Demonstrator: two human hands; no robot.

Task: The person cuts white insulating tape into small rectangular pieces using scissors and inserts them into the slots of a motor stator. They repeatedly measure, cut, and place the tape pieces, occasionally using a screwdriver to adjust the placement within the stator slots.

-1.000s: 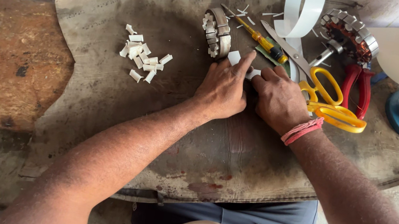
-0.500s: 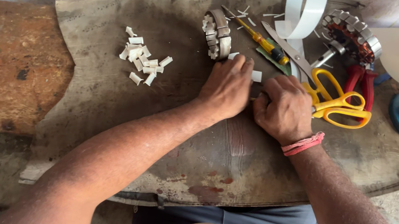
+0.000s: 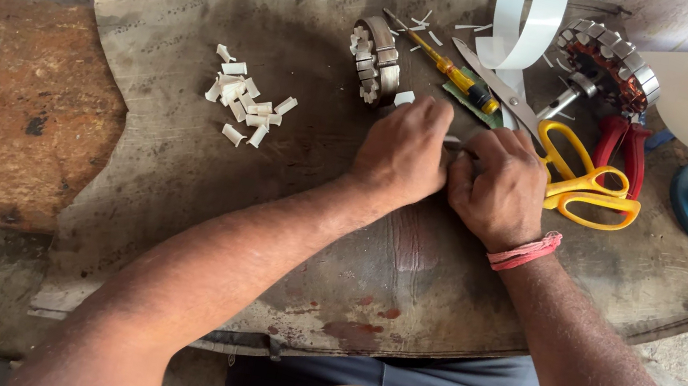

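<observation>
With both hands, left hand (image 3: 404, 149) and right hand (image 3: 501, 185), pressed together pinching a small white paper strip (image 3: 451, 140) just left of the yellow-handled scissors (image 3: 581, 174), a slip could crumple it.

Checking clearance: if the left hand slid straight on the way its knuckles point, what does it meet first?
The left hand points up and away. First in line looks like the small white piece just past its knuckles, then the metal stator ring. The gap is hard to judge from above.
</observation>
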